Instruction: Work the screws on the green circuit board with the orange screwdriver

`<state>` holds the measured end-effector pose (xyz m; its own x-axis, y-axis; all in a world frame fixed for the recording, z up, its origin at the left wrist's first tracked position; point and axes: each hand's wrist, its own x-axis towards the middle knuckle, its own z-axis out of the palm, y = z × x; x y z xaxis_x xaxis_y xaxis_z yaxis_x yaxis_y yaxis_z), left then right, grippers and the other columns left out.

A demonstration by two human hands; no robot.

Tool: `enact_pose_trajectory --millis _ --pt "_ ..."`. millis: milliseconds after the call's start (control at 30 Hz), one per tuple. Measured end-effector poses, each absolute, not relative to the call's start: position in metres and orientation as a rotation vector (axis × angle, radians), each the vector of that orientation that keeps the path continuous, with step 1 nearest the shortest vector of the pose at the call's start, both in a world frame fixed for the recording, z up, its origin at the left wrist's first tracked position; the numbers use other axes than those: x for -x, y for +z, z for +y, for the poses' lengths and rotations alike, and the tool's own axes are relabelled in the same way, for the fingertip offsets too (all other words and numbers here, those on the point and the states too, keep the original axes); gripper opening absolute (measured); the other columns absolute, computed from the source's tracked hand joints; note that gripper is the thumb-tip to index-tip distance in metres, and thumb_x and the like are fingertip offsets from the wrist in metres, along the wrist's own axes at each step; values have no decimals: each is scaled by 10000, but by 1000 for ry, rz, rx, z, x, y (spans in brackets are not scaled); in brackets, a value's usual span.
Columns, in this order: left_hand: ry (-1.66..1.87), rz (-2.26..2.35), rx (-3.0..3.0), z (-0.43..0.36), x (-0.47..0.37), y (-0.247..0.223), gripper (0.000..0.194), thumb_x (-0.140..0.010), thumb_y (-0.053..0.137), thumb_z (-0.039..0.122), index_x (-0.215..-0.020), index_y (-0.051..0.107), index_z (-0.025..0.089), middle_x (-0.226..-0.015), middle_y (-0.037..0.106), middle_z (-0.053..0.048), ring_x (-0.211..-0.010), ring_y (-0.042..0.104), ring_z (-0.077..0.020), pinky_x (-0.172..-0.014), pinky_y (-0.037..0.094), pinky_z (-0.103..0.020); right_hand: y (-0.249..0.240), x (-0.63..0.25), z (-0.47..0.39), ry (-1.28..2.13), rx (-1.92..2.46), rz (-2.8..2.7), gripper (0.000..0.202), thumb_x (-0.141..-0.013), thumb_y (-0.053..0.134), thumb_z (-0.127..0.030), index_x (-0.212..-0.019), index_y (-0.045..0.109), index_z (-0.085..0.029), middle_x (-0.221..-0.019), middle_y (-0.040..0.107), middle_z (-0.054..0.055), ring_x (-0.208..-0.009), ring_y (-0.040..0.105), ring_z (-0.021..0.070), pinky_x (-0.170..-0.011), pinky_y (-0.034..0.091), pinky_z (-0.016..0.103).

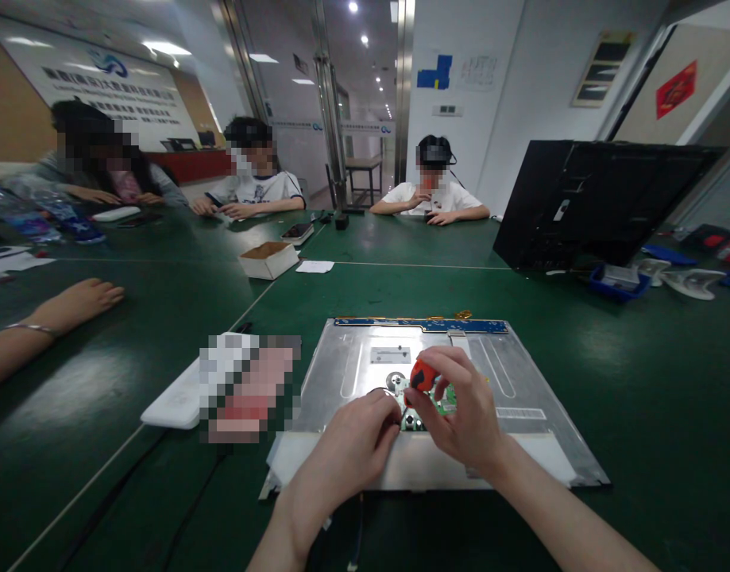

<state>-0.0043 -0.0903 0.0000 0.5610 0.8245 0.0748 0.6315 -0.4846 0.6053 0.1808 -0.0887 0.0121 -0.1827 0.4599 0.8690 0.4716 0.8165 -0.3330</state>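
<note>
A flat silver display panel (322,381) lies back side up on the green table in front of me. A green circuit board (413,424) is on its middle, partly covered by my hands. My right hand (463,405) grips the short red-and-black handle of a screwdriver (422,375), whose shaft points down toward the board. Beside the shaft, my left hand (365,433) is closed low over the board's left part; what its fingers hold, if anything, is hidden. A blue circuit strip (376,324) runs along the panel's far edge.
Left of the panel are a white device (174,397) and a blurred pinkish item (251,389), with cables nearby. Another person's hand (82,306) rests at left. Farther off are a small open box (268,260), a black monitor housing (591,206), a blue tray (619,284) and seated people.
</note>
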Motion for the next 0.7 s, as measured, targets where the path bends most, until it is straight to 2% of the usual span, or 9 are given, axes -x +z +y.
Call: enact_pose_trajectory --millis 133,300,500,633,700 --pt "495 1171 -2304 -90 4 -2 143 -849 515 88 -901 601 190 -950 669 -50 -848 617 -215 -742 468 -321 14 -182 -91 6 734 -1857 437 -980 490 -146 -1405 447 -238 -1153 585 109 -749 644 166 -520 543 280" --pt "488 1182 -2310 -89 4 -1 116 -861 521 104 -879 590 195 -944 670 -52 -835 618 -216 -718 460 -313 14 -181 -90 52 705 -1876 488 -974 455 -115 -1447 401 -222 -1194 613 129 -870 656 200 -572 569 292" --pt "483 1177 -2285 -90 5 0 144 -871 515 104 -931 608 196 -965 674 -57 -864 626 -222 -761 483 -329 12 -180 -88 62 680 -1793 441 -953 590 -196 -1354 406 -212 -1043 647 92 -695 619 158 -489 526 253" --pt "479 1175 -2268 -91 5 1 157 -875 502 107 -937 617 194 -977 674 -60 -878 625 -223 -770 489 -328 14 -179 -87 -9 670 -1772 395 -955 608 -215 -1307 430 -240 -1098 622 105 -799 656 187 -525 552 267" --pt "483 1176 -2263 -91 5 1 153 -875 499 106 -926 614 193 -964 672 -59 -867 622 -222 -766 489 -328 15 -180 -87 -24 679 -1783 385 -958 598 -201 -1307 445 -255 -1116 596 99 -790 658 176 -511 549 257"
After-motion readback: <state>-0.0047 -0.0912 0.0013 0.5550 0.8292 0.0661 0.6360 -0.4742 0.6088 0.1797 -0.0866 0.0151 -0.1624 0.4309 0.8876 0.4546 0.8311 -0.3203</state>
